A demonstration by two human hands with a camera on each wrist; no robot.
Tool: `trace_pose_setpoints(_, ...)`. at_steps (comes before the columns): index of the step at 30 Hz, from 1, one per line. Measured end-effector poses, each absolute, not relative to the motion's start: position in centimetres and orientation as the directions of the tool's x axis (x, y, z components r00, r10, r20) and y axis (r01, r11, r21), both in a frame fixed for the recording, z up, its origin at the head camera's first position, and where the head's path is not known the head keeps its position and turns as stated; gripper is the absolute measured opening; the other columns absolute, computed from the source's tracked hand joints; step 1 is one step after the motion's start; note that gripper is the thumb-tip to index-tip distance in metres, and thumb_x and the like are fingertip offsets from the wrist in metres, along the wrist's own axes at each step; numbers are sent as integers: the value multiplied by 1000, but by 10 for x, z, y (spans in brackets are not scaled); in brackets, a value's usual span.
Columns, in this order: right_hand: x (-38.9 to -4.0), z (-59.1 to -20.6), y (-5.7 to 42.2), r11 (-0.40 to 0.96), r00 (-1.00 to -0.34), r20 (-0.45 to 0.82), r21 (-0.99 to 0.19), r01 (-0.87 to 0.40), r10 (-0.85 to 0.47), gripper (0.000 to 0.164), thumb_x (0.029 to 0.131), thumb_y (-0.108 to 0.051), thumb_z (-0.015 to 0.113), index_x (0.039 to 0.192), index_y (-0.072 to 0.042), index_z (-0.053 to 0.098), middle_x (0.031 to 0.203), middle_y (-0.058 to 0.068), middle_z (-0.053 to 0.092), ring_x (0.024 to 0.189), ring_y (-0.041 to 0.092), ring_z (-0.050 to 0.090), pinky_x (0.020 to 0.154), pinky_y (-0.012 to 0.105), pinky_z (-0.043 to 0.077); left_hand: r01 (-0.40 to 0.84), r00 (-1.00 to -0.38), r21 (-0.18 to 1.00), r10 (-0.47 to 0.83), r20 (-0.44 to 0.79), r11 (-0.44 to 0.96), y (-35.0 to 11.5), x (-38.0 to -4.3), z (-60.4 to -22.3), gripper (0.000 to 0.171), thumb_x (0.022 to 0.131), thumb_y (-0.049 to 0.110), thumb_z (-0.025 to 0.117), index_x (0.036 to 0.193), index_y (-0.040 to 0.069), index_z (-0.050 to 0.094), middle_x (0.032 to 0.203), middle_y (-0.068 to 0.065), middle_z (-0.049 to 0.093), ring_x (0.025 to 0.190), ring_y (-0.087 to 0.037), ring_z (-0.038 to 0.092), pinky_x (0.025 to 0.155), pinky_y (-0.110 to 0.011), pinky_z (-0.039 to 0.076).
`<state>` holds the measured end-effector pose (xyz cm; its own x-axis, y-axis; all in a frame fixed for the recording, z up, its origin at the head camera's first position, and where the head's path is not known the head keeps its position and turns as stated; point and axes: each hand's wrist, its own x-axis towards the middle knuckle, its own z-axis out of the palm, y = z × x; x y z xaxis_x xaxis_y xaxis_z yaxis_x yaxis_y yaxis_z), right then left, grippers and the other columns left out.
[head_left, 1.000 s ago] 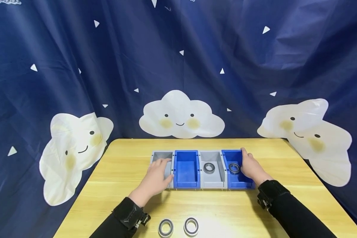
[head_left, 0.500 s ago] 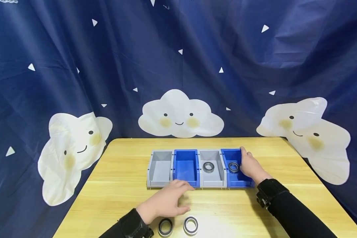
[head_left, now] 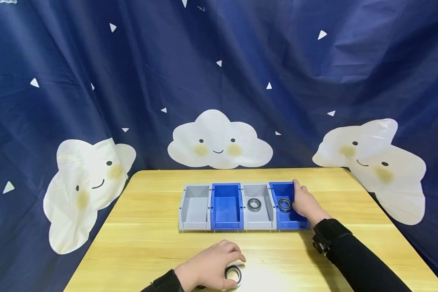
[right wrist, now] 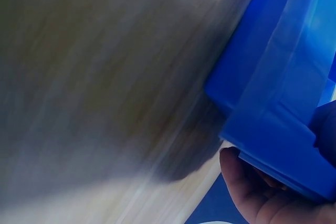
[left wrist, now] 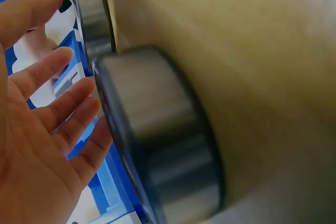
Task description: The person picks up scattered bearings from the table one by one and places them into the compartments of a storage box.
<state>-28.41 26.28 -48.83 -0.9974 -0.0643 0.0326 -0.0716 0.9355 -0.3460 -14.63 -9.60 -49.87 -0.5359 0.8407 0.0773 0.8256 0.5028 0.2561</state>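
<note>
At six o'clock on the table [head_left: 142, 243], a bearing ring [head_left: 239, 275] lies between the thumb and fingers of the left hand [head_left: 213, 264], which are parted and loosely bent; whether they touch it cannot be told. From that ring, at nine o'clock, lies a second ring [left wrist: 157, 124]. From eleven to two o'clock, four bins stand side by side: left grey bin [head_left: 196, 225], left blue bin [head_left: 226, 225], right grey bin [head_left: 260, 225] containing one ring [head_left: 254, 210], right blue bin [head_left: 292, 225] containing another [head_left: 284, 210]. The right hand [head_left: 306, 204] grips the right blue bin's outer wall. Open wood separates the left hand from the bins' front edges; more reaches the table's far edge at twelve.
</note>
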Motion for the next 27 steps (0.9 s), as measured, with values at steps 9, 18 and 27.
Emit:
trace_pose_setpoints(9, -285, -488, 263, 933, -998, 12, -355, -56, -55, 78, 85, 5, 58, 150, 11, 16, 123, 47, 43, 89, 44, 61, 84, 59, 52, 864, -486, 192, 871, 75, 465, -95, -138, -496, 38, 84, 39, 76, 118, 28, 65, 117, 13, 56, 106, -3, 49, 90, -15, 44)
trace_pose_setpoints(18, -285, -489, 262, 935, -999, 6, -351, -52, -53, 78, 86, 4, 59, 151, 11, 16, 125, 46, 43, 90, 42, 62, 85, 58, 52, 878, -438, 230, 898, 33, 420, -90, -134, -492, 29, 88, 44, 75, 111, 29, 68, 106, 16, 55, 95, 1, 47, 83, -7, 38)
trace_pose_setpoints(27, -287, -489, 263, 933, -998, 10, -356, -56, -56, 79, 85, 4, 59, 151, 11, 16, 125, 46, 43, 89, 42, 62, 84, 58, 53, 891, -432, 182, 900, 55, 416, -88, -135, -495, 26, 83, 37, 80, 106, 31, 70, 98, 18, 55, 89, 2, 47, 79, -6, 36)
